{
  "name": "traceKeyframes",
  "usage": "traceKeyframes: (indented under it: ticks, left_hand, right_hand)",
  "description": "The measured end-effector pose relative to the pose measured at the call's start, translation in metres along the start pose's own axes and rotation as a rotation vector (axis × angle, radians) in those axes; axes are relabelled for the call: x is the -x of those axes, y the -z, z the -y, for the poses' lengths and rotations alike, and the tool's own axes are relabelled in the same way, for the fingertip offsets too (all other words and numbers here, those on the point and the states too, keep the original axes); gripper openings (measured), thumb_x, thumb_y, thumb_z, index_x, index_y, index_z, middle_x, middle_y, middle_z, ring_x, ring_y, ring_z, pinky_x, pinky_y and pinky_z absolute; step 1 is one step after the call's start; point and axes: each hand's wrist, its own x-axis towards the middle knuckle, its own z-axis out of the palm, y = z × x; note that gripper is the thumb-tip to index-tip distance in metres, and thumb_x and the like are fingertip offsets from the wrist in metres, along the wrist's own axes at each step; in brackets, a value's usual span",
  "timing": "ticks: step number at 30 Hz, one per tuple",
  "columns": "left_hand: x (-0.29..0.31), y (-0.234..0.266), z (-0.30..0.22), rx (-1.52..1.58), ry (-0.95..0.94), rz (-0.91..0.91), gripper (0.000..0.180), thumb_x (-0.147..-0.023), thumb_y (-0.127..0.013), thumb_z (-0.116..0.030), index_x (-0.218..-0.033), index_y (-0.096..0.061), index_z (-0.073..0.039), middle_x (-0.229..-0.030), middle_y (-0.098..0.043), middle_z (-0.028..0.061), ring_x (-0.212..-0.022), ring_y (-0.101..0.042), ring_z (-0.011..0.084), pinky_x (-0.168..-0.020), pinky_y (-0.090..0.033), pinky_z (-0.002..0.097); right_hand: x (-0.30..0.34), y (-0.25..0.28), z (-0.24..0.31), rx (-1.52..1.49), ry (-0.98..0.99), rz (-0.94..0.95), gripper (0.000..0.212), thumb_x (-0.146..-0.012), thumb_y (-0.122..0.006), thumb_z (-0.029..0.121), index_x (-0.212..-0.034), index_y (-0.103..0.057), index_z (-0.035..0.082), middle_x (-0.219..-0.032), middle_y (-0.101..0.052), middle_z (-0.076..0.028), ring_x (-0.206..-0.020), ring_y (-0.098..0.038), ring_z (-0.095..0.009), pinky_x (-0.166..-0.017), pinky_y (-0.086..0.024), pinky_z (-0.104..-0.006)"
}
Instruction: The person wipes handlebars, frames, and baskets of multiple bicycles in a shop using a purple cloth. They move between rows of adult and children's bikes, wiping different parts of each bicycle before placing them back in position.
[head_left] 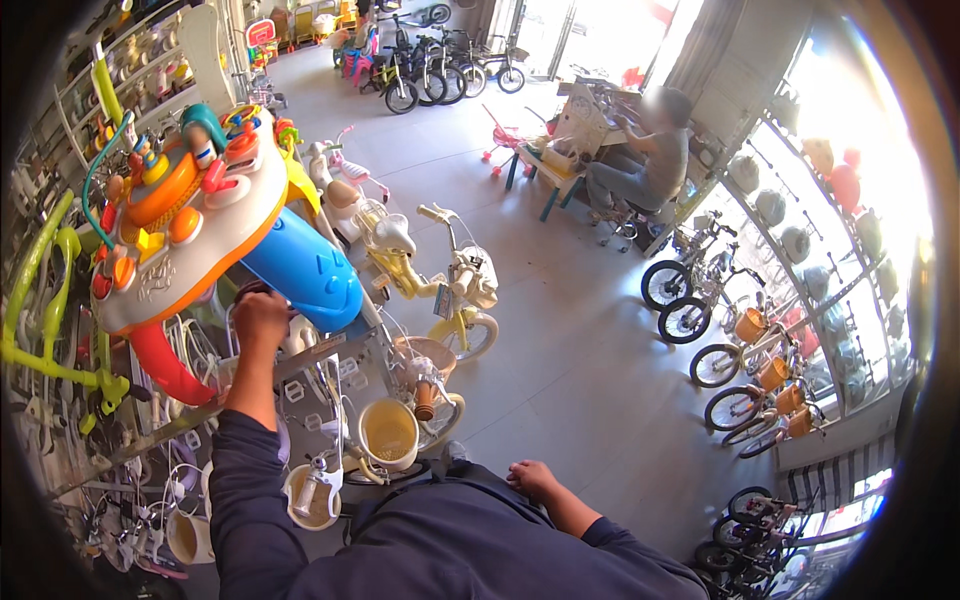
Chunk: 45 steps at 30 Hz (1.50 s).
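Observation:
My left hand (262, 320) reaches up to a toy activity table (205, 245) on the rack at the left. Its fingers are curled just under the white top, beside the blue leg (305, 270) with a face moulded on it. Something dark shows at the fingertips, too small to make out. A red curved leg (170, 360) hangs to the left of my wrist. Knobs and buttons in orange, red and yellow cover the table's top. Low by my waist, my right hand (534, 481) hangs with fingers curled in and nothing visible in them.
Children's bicycles with a cream basket (388, 435) stand close below my left arm. A yellow bicycle (460, 290) is farther ahead. Bikes line the rack (745, 350) at right. A person (645, 150) sits at a small table (550, 170) in the back.

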Motion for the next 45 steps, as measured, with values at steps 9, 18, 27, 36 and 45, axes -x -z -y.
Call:
traceKeyframes:
  ticks: [9, 18, 27, 36, 45]
  left_hand:
    - [0.009, -0.002, 0.054, 0.007, -0.347, -0.293, 0.036, -0.094, -0.056, -0.012, -0.126, -0.062, 0.003, -0.130, -0.064, 0.0251, -0.121, -0.061, 0.0436, -0.105, -0.048, 0.0495]
    - [-0.030, 0.019, 0.062, -0.286, 0.384, -0.064, 0.077, -0.097, -0.054, -0.058, -0.151, -0.049, -0.002, -0.161, -0.040, 0.0207, -0.148, -0.035, 0.0397, -0.120, -0.023, 0.0596]
    - [-0.069, -0.006, 0.084, 0.018, -0.145, -0.273, 0.043, -0.096, -0.062, -0.040, -0.126, -0.069, -0.009, -0.118, -0.071, 0.0216, -0.110, -0.067, 0.0418, -0.097, -0.051, 0.0510]
    - [-0.040, -0.001, 0.045, 0.064, -0.040, -0.163, 0.041, -0.098, -0.057, -0.036, -0.125, -0.069, -0.008, -0.123, -0.070, 0.0220, -0.116, -0.064, 0.0425, -0.104, -0.045, 0.0561]
    - [0.119, 0.010, 0.041, 0.092, -0.446, -0.080, 0.045, -0.095, -0.065, -0.026, -0.133, -0.063, -0.002, -0.139, -0.063, 0.0171, -0.137, -0.053, 0.0355, -0.113, -0.041, 0.0506]
  right_hand:
    - [-0.044, 0.008, -0.038, 0.354, 0.239, 0.025, 0.027, -0.101, -0.064, 0.025, -0.104, -0.069, -0.002, -0.091, -0.075, -0.013, -0.080, -0.073, -0.021, -0.070, -0.059, -0.0343]
    - [-0.001, -0.001, -0.001, 0.067, 0.012, -0.013, 0.025, -0.098, -0.064, 0.018, -0.107, -0.068, -0.005, -0.093, -0.075, -0.017, -0.080, -0.073, -0.024, -0.070, -0.060, -0.0334]
    - [0.055, 0.012, 0.017, 0.529, 0.131, -0.098, 0.030, -0.096, -0.064, 0.022, -0.104, -0.074, -0.006, -0.089, -0.076, -0.012, -0.079, -0.070, -0.018, -0.074, -0.055, -0.0307]
    - [0.046, 0.022, 0.019, 0.503, 0.049, -0.131, 0.034, -0.096, -0.063, 0.028, -0.105, -0.077, -0.002, -0.093, -0.077, -0.012, -0.090, -0.071, -0.019, -0.081, -0.054, -0.0318]
    - [-0.020, -0.008, 0.069, 0.472, 0.154, 0.082, 0.025, -0.098, -0.063, 0.018, -0.113, -0.065, -0.002, -0.090, -0.072, -0.015, -0.074, -0.069, -0.024, -0.063, -0.055, -0.0362]
